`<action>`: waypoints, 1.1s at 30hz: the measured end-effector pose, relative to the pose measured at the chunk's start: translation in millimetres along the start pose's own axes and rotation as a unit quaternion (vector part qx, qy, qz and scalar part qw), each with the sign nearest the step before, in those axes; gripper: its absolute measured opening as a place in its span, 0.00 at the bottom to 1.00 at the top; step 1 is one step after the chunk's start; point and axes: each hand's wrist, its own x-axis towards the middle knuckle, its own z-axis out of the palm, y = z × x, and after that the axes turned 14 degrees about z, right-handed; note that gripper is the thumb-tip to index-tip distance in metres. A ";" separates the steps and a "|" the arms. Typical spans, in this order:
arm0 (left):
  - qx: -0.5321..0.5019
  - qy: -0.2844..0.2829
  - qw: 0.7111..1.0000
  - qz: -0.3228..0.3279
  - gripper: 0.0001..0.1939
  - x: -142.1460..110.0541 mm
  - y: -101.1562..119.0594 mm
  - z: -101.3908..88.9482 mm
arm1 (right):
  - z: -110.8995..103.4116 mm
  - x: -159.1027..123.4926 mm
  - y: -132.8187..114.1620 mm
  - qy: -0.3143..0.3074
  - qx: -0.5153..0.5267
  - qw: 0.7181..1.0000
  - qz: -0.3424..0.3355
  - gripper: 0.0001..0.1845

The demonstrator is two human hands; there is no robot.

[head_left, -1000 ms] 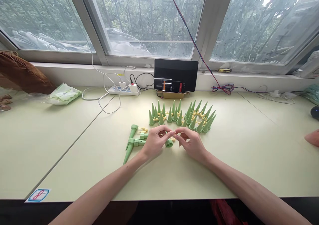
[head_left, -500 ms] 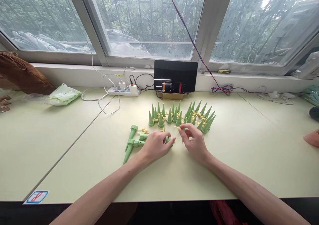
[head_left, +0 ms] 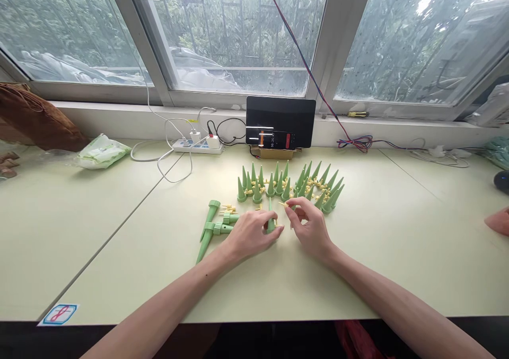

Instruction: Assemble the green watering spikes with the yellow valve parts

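My left hand (head_left: 251,233) is closed around a green plant-watering spike (head_left: 271,219), whose tip points away from me; my fingers cover part of it. Between the thumb and fingertips of my right hand (head_left: 309,222) is a small yellow valve (head_left: 282,204), its thin end pointing left. The two hands are a little apart. Beyond them, several green spikes (head_left: 256,192) stand upright with small yellow pieces (head_left: 315,182) scattered among them. Left of my left hand lie several more green spikes (head_left: 205,242) on their sides, beside a few yellow valves (head_left: 228,208).
At the back, a black tablet (head_left: 280,117) and a phone (head_left: 277,139) lean above a cardboard box (head_left: 275,152). A power strip (head_left: 198,145) with looping cables sits left of them. A wipes packet (head_left: 102,151) lies farther left. Another person's hand (head_left: 498,220) shows at the right edge.
My hands have moved apart from fingertip contact. My left hand has taken hold of the green spike and turned it tip-away. The yellow valve now shows in my right fingertips.
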 end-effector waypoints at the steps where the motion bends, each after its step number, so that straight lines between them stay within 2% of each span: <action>1: 0.002 0.003 1.000 0.003 0.12 -0.2 0.4 0.4 | 0.0 0.0 0.0 0.002 0.002 1.000 -0.001 0.08; 6: -0.004 0.031 0.999 0.010 0.16 -1.6 0.2 1.8 | 0.6 -0.1 0.9 0.021 0.012 1.000 -0.001 0.08; 14: -0.028 0.156 0.987 0.021 0.15 -1.1 -7.6 3.2 | 1.0 -0.2 1.7 0.047 0.039 0.998 -0.012 0.07; 19: -0.032 0.159 0.987 0.017 0.15 -0.6 -7.3 4.5 | 0.9 -0.6 1.6 0.034 0.040 0.999 -0.012 0.07; 33: -0.044 0.176 0.982 0.056 0.16 -2.2 -10.1 9.4 | 1.3 -0.4 2.5 -0.007 0.038 0.999 -0.014 0.07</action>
